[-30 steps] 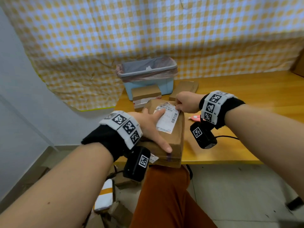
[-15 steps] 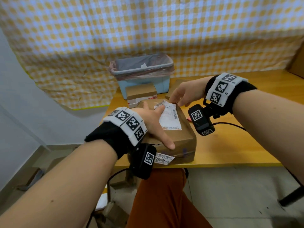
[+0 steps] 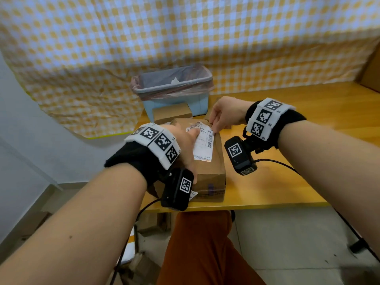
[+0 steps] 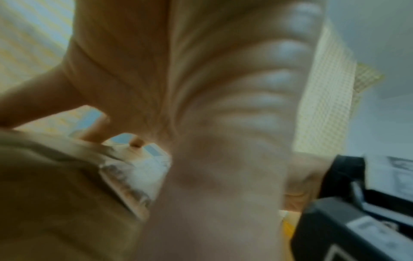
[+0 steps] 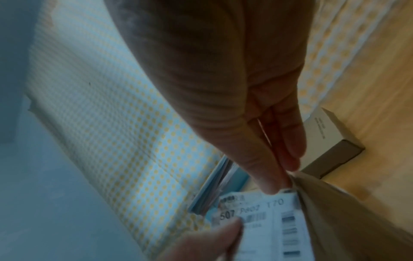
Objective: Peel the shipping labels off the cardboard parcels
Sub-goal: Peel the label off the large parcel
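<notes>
1. The bench [image 3: 308,124] is smooth, yellow-toned wood. The parcel [image 3: 213,171] in hand sits at its near edge, roughly at 6 o'clock from the bin [image 3: 174,89], a pale blue tub lined with a thin, crinkled plastic bag.
2. The parcel is a brown cardboard box with softened, slightly crushed edges and a strip of dark tape at the near end. A smaller box [image 3: 172,113] lies at its 12 o'clock, against the bin.
3. The shipping label [image 3: 202,144] is a white, thin paper rectangle printed with barcodes, still lying flat on the parcel's top face.
4. The left hand [image 3: 185,145] lies spread over the parcel, fingers fairly straight, one fingertip pressing the label's far part. Good bracing: keep the weight on the box so it cannot slide.
5. The right hand [image 3: 223,116] has thumb and fingertips closed together at the label's 1 o'clock corner, seemingly pinching its edge; the right wrist view shows fingertips [image 5: 268,183] meeting that corner.
6. Judgement: lift the corner low and slowly, pulling back along the surface toward 7 o'clock; a steep tug would likely tear the thin paper or strip cardboard fibres.
</notes>
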